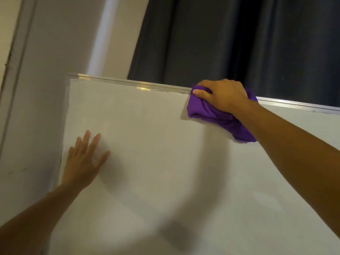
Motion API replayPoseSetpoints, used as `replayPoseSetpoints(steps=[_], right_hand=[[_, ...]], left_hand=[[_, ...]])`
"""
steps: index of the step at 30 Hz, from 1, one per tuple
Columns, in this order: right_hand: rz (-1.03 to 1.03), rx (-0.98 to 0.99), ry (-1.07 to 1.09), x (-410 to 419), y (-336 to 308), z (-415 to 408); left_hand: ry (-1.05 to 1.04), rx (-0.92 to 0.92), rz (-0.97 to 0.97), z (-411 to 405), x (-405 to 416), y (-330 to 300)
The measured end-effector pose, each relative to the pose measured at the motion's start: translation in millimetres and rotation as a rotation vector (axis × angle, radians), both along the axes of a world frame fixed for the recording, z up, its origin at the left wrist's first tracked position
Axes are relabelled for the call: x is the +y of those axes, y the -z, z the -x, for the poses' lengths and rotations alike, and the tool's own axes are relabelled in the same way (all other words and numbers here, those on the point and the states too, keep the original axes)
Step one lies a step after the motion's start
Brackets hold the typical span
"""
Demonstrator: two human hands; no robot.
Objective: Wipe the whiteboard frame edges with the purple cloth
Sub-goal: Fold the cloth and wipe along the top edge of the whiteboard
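A large whiteboard (156, 153) fills most of the view, with a silver metal frame (128, 83) along its top edge. My right hand (222, 94) grips a bunched purple cloth (217, 116) and holds it over the top frame edge, right of the middle. Part of the cloth hangs down over the board face below my wrist. My left hand (82, 161) lies flat on the board near its left edge, fingers straight and spread.
Dark blue curtains (239, 37) hang behind the board's top edge. A pale wall (46, 70) and a white vertical strip (103, 37) stand to the left. The board's left edge (64, 126) runs close to the wall.
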State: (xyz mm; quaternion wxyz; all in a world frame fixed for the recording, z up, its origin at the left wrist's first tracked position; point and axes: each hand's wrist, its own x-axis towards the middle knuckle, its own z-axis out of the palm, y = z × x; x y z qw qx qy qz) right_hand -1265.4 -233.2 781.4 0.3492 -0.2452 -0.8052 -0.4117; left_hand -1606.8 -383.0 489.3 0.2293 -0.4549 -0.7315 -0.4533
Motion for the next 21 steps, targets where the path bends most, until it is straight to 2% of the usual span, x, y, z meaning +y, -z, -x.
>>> replayPoseSetpoints(steps=[2, 4, 9, 11, 21], right_hand=[[0.003, -0.003, 0.005, -2.4, 0.2, 0.9], [0.016, 0.004, 0.014, -3.8, 0.3, 4.8], [0.033, -0.003, 0.049, -11.5, -0.2, 25.8], [0.023, 0.013, 0.075, -12.8, 0.8, 32.3], [0.15, -0.013, 0.175, -19.4, -6.8, 75.6]], left_hand=[[-0.068, 0.044, -0.002, -5.4, 4.3, -1.3], [-0.103, 0.175, -0.054, -8.9, 13.2, -4.7], [-0.048, 0.57, -0.145, -28.5, 51.2, -37.8], [-0.019, 0.656, -0.184, -32.6, 66.4, -53.9], [-0.063, 0.622, -0.29, -12.4, 104.5, -53.9]])
